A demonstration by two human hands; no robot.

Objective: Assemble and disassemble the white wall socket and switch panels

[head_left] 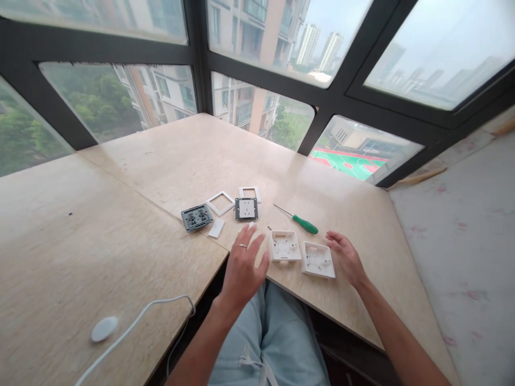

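Observation:
My left hand [245, 264] is spread out just left of the white mounting boxes, holding nothing. Beyond its fingertips lies a socket module [246, 209] with a white face and dark frame. A small white piece shows partly behind the fingers. On the right, my right hand [346, 258] has its fingers extended beside the right mounting box [317, 260]; whether they touch it I cannot tell. The left mounting box [285, 246] stands close to it, open side up. A green-handled screwdriver [306, 224] lies behind the boxes, its tip pointing away to the left.
A dark module [197, 217] rests back-side up, near two white cover frames [220, 203] and a white rectangular plate [216, 229]. A white cable [148, 306] and round white disc [104, 329] are at lower left. Windows border the table; a patterned wall [450, 230] is right.

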